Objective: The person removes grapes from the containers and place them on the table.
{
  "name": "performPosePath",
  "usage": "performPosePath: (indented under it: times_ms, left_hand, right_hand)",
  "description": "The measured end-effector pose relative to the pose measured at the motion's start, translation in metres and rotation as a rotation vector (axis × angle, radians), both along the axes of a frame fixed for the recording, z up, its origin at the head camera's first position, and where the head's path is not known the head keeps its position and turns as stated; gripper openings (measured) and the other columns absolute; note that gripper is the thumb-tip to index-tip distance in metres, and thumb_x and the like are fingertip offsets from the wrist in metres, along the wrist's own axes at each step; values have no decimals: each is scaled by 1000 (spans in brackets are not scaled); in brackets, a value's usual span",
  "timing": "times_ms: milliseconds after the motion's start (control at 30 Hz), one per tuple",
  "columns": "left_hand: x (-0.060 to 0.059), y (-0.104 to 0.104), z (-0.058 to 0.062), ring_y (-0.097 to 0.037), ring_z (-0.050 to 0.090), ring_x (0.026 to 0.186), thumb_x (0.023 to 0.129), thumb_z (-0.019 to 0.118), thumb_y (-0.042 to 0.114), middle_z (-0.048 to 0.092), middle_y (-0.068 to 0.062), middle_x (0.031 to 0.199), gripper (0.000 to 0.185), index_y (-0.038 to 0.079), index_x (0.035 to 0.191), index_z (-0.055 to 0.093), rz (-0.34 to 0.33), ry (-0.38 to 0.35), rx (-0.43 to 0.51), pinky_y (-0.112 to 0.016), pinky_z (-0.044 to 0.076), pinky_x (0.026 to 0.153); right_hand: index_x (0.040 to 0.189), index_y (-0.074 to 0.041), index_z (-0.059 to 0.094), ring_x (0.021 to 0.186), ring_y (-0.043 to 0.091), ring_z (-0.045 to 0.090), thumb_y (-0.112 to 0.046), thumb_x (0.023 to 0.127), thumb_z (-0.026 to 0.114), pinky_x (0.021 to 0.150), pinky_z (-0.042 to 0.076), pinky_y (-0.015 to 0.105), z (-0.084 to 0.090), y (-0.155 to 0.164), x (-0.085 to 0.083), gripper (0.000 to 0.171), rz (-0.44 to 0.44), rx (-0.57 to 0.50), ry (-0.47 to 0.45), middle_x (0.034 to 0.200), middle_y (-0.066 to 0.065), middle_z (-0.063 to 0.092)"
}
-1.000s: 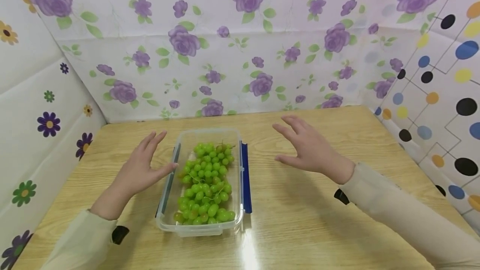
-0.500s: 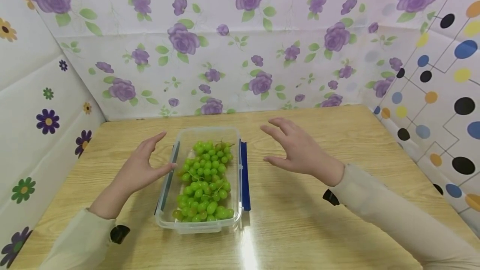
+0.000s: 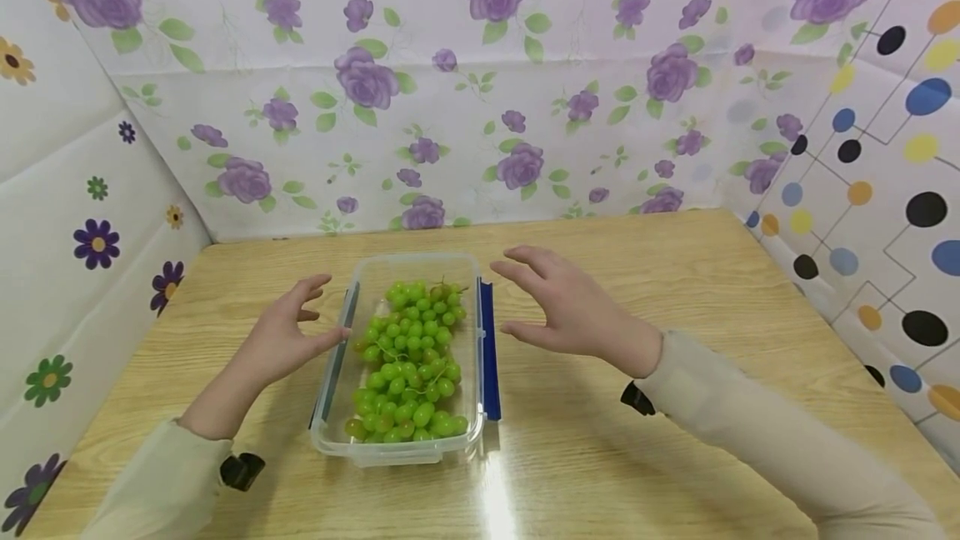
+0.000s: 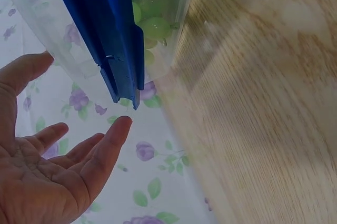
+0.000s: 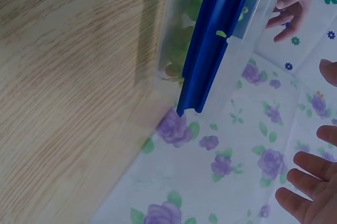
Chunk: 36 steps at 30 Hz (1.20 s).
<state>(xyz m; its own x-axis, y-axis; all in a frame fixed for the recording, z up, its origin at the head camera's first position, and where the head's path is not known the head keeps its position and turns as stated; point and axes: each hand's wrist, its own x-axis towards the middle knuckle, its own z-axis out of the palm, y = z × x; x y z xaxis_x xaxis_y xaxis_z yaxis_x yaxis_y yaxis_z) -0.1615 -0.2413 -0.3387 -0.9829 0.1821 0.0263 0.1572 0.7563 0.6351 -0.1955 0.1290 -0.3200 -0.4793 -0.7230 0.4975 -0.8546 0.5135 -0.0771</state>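
- The clear container (image 3: 401, 357) of green grapes (image 3: 408, 365) sits on the bench (image 3: 637, 457) right in front of the person, its long axis running away from them toward the flowered back wall (image 3: 480, 107).
- The left hand (image 3: 281, 340) flanks its left long side, fingers relaxed and spread, thumb tip at or just beside the blue clip (image 3: 339, 357); I cannot tell if it touches.
- The right hand (image 3: 570, 311) hovers by the right long side, open, holding nothing, a small gap from the blue latch (image 3: 489, 352).
- The left hand is the nearer one.
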Motion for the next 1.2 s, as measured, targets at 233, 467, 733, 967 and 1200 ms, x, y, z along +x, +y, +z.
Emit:
performPosePath:
  times_ms: [233, 467, 733, 967, 1200]
  left_hand:
    - [1, 0, 1, -51, 48, 117, 88, 69, 30, 32, -33, 144, 82, 4, 150, 22, 17, -55, 32, -51, 52, 81]
    - [-1, -2, 0, -49, 49, 117, 89, 67, 31, 36, -32, 141, 78, 4, 148, 25, 20, -101, 82, -49, 52, 82]
    - [-3, -2, -4, -46, 47, 120, 91, 64, 34, 33, -29, 145, 74, 6, 148, 27, 29, -173, 190, -42, 55, 80]
    - [-2, -3, -6, -44, 49, 119, 92, 64, 30, 34, -29, 144, 74, 5, 149, 25, 19, -206, 265, -41, 55, 80]
    - [-2, -3, -9, -45, 49, 119, 91, 65, 30, 38, -29, 142, 75, 4, 149, 24, 13, -212, 296, -40, 55, 79]
  right_hand:
    - [137, -6, 48, 120, 32, 51, -34, 82, 74, 98, 44, 47, 2, -12, 3, 66, 39, -6, -19, 132, 18, 51]
    - [136, -6, 49, 120, 29, 52, -34, 83, 73, 98, 44, 44, 3, -26, 5, 64, 62, -1, -41, 133, 16, 51]
    - [134, -3, 50, 119, 29, 53, -29, 80, 76, 97, 45, 42, 3, -37, 6, 65, 101, -17, -51, 130, 16, 53]
    - [136, -3, 48, 120, 27, 51, -31, 82, 74, 99, 44, 39, 4, -48, 8, 65, 148, 0, -73, 130, 16, 52]
    - [137, -1, 47, 122, 27, 49, -33, 83, 73, 102, 42, 37, 0, -60, 12, 67, 172, 24, -104, 132, 16, 51]
